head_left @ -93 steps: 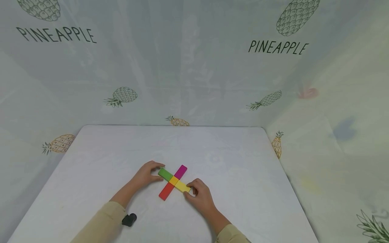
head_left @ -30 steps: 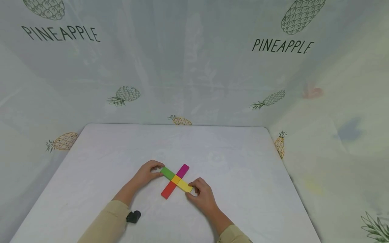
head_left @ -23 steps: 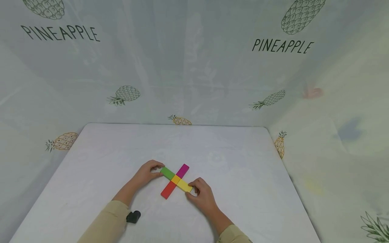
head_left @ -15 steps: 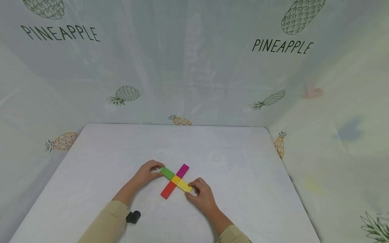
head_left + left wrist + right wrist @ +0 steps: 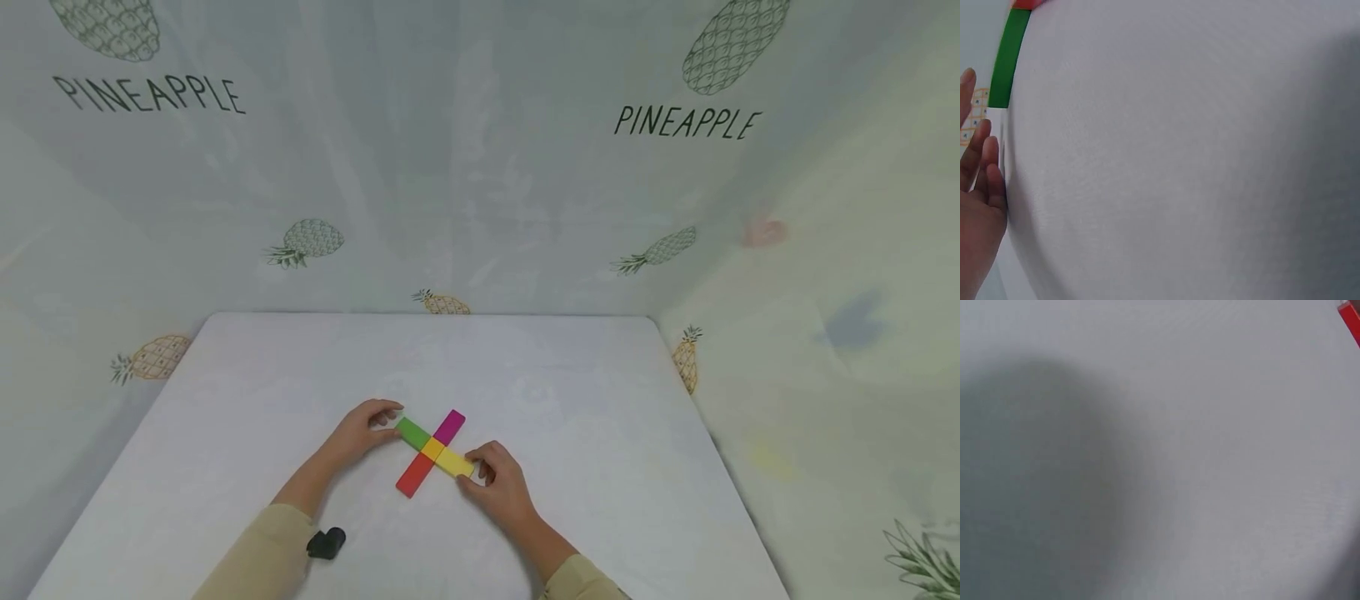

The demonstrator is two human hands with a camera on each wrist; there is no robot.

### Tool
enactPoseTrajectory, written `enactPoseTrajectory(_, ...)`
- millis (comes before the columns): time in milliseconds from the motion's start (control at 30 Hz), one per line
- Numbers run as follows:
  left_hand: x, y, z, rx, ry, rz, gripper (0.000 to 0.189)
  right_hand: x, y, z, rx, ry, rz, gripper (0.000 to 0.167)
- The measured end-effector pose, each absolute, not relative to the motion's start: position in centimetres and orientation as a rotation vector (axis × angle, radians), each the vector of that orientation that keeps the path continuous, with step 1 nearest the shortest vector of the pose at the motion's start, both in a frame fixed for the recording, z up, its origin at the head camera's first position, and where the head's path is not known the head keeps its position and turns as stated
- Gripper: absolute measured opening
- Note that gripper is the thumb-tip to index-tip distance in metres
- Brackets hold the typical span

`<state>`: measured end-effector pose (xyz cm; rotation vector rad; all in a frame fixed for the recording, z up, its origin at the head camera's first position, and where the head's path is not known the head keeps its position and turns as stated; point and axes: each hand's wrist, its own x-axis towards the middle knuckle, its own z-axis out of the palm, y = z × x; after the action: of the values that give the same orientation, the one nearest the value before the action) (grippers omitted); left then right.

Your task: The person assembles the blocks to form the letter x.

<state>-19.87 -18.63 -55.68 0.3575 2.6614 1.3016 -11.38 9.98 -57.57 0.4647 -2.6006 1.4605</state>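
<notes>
Flat coloured blocks form an X on the white table [image 5: 555, 392]: green [image 5: 413, 433], purple [image 5: 449, 427], red [image 5: 415, 475] and yellow [image 5: 454, 462], joined around a small orange square block [image 5: 432, 448]. My left hand [image 5: 367, 429] is at the outer end of the green block, thumb and fingers spread around it with a slight gap. In the left wrist view its fingers [image 5: 982, 162] lie apart from the green block's end. My right hand [image 5: 501, 487] pinches the outer end of the yellow block between thumb and forefinger. The right wrist view shows mostly tabletop, with the red block [image 5: 1352, 324] in one corner.
A small black object [image 5: 326, 543] sits beside the left sleeve [image 5: 262, 550]. Behind and at both sides of the table hangs a pale cloth [image 5: 480, 167] printed with pineapples.
My left fingers have loosened from the green block's end, where they gripped it half a second ago. The right hand keeps its pinch. The head view has tilted slightly; the X stays together.
</notes>
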Motion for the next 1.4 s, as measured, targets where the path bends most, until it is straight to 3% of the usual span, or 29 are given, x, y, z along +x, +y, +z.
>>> enactPoseTrajectory(500,-18.5,-18.0,-52.5,0.471,2.712,1.322,0.046,-13.3,10.4,-52.6,0.658,-2.635,1.402,0.029)
enactPoseTrajectory(867,-17.7,-17.0,-49.4,0.594,2.745,1.272,0.045,-14.6,11.5,-47.9,0.906,-2.767,0.686,0.035)
enactPoseTrajectory(1400,-16.1,-15.9,-44.9,0.802,3.05,0.897,0.05,-15.4,15.3,-43.2,0.966,-2.789,0.332,0.055)
